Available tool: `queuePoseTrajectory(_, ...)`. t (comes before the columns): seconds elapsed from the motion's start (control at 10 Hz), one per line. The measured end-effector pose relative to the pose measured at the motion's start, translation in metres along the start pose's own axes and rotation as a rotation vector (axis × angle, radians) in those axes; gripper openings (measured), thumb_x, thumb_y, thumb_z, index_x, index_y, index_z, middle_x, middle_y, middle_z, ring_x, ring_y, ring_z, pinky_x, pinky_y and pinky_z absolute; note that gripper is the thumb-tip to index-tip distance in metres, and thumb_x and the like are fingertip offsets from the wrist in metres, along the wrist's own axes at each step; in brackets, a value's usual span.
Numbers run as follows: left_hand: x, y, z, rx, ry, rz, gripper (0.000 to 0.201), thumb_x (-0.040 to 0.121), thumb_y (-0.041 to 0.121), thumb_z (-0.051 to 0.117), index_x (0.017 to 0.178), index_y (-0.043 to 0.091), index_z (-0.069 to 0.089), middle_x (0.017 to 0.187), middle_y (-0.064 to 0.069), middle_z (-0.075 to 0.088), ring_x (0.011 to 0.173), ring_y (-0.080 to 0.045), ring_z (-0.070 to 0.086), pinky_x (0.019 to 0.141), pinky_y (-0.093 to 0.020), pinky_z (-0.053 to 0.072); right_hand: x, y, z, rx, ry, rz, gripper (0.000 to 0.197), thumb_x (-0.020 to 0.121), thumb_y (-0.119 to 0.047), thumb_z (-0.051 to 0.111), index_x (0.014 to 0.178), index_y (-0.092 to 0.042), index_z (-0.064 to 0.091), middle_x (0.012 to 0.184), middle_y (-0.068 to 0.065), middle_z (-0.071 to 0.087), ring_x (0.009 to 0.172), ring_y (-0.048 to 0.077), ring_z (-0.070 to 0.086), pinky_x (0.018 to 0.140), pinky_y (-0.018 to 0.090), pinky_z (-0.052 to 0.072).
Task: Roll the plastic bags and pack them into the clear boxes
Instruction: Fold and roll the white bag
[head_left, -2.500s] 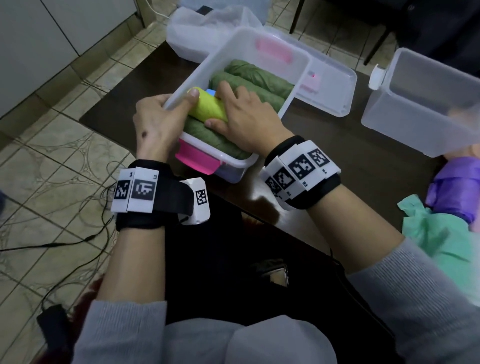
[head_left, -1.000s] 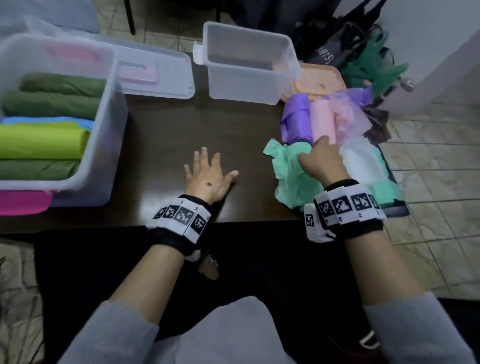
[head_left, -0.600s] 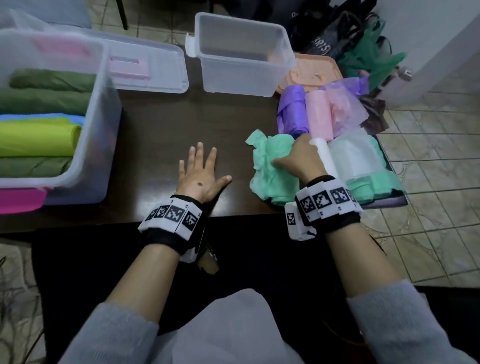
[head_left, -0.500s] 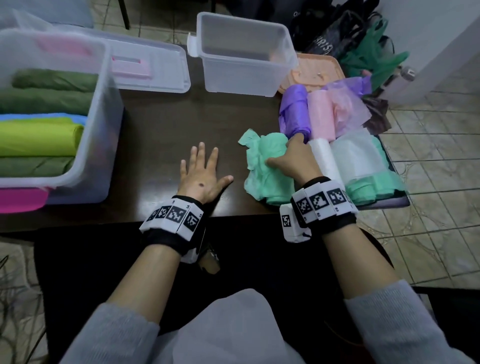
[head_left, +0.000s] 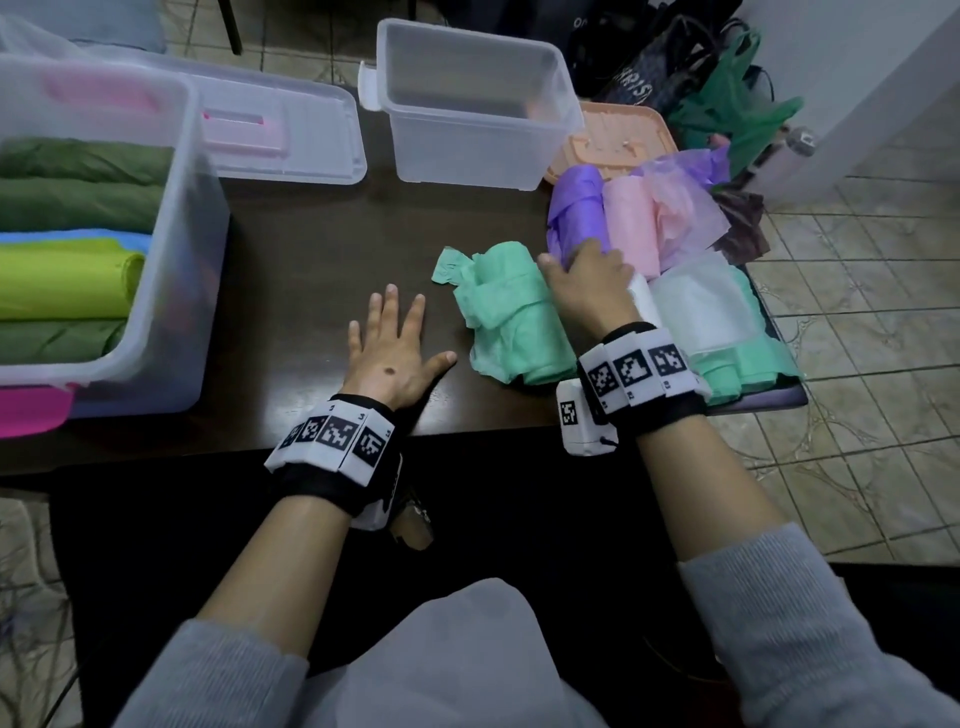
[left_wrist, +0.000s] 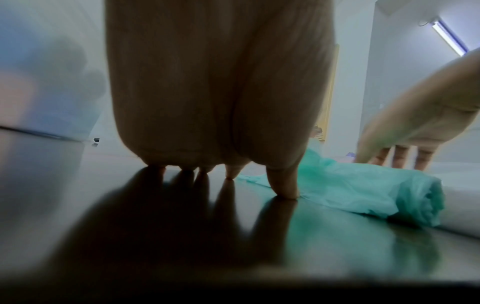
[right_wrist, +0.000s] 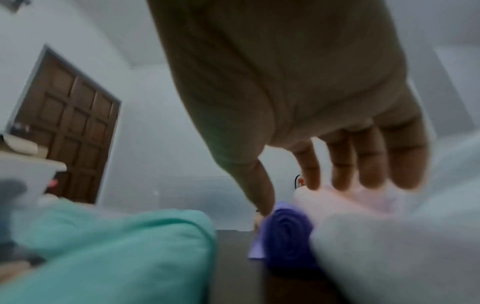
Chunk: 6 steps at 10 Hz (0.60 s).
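Observation:
My left hand (head_left: 395, 338) lies flat and open on the dark table (head_left: 311, 249), fingers spread, touching no bag; the left wrist view shows its fingertips (left_wrist: 283, 189) down on the tabletop. A crumpled mint green bag roll (head_left: 509, 317) (left_wrist: 363, 191) lies just right of it. My right hand (head_left: 582, 270) (right_wrist: 293, 191) reaches past the mint roll (right_wrist: 116, 246) with straight fingers. Its thumb touches the purple roll (head_left: 576, 208) (right_wrist: 285, 232) and its fingers rest on the pink roll (head_left: 631, 223) (right_wrist: 350, 201). The clear box (head_left: 202, 218) at left holds green, blue and yellow-green rolls.
An empty clear box (head_left: 478, 104) stands at the back centre, a clear lid with a pink latch (head_left: 280, 135) to its left, an orange lid (head_left: 613, 140) to its right. White and mint bags (head_left: 701, 306) lie at the table's right edge. Dark bags sit on the floor beyond.
My right hand pushed the mint bag bundle left toward the table's middle, then moved off it, up to the purple and pink rolls. My left hand stayed flat on the table.

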<state>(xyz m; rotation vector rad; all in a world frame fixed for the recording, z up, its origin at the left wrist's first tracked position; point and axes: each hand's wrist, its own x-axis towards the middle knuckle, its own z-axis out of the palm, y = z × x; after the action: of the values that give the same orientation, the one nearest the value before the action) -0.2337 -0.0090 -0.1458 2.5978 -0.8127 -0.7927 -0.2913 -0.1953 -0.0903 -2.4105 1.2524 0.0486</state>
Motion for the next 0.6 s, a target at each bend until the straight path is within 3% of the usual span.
queuePoseTrajectory(0.1,0.0,0.0,0.0,0.001,-0.001,-0.003,0.078,0.094,0.053,0.039,0.151,0.024,-0.006,0.156,-0.004,-0.024,0.143,-0.019,-0.024,0.114,-0.043,-0.013,0.005,0.022,-0.012,-0.15,0.184,0.214,0.058,0.091,-0.026,0.055,0.138,-0.005,0.029,0.143,0.019,0.027,0.131,0.034,0.027,0.103,0.042,0.031)
queuePoseTrajectory(0.2,0.0,0.001,0.0,0.0,-0.009,-0.009,0.078,0.095,0.053,0.039,0.151,0.024,-0.006,0.156,-0.004,-0.025,0.142,-0.019,-0.025,0.114,-0.042,-0.013,0.009,0.034,-0.01,-0.13,0.109,0.355,0.06,0.091,-0.025,0.056,0.139,-0.005,0.028,0.143,0.017,0.029,0.131,0.032,0.03,0.103,0.041,0.032)
queuePoseTrajectory(0.3,0.0,0.001,0.0,0.003,-0.01,-0.012,0.079,0.094,0.054,0.039,0.151,0.024,-0.007,0.155,-0.003,-0.026,0.142,-0.018,-0.026,0.114,-0.042,-0.014,0.013,0.042,-0.005,-0.182,0.057,0.381,0.066,0.086,-0.023,0.063,0.139,-0.004,0.029,0.141,0.017,0.03,0.13,0.032,0.031,0.104,0.038,0.031)
queuePoseTrajectory(0.4,0.001,0.0,-0.001,0.006,-0.012,-0.006,0.079,0.094,0.053,0.04,0.151,0.024,-0.007,0.155,-0.004,-0.026,0.142,-0.019,-0.025,0.114,-0.042,-0.014,0.013,0.042,-0.007,-0.152,-0.002,0.392,0.067,0.083,-0.023,0.067,0.138,-0.007,0.032,0.141,0.016,0.034,0.129,0.032,0.037,0.104,0.039,0.032)
queuePoseTrajectory(0.5,0.001,0.0,-0.002,-0.003,-0.016,-0.002,0.079,0.094,0.053,0.041,0.151,0.024,-0.006,0.155,-0.004,-0.025,0.142,-0.019,-0.025,0.114,-0.043,-0.013,0.011,0.039,-0.012,-0.118,-0.04,0.296,0.068,0.083,-0.022,0.066,0.137,0.0,0.031,0.138,0.018,0.043,0.126,0.035,0.043,0.102,0.042,0.036)
queuePoseTrajectory(0.6,0.0,-0.001,-0.008,-0.044,-0.04,0.003,0.08,0.094,0.049,0.046,0.151,0.023,-0.004,0.156,-0.004,-0.024,0.143,-0.019,-0.024,0.115,-0.042,-0.012,0.004,0.01,-0.033,-0.067,-0.015,0.142,0.068,0.089,-0.024,0.06,0.139,0.004,0.023,0.139,0.021,0.041,0.128,0.038,0.039,0.106,0.048,0.034)
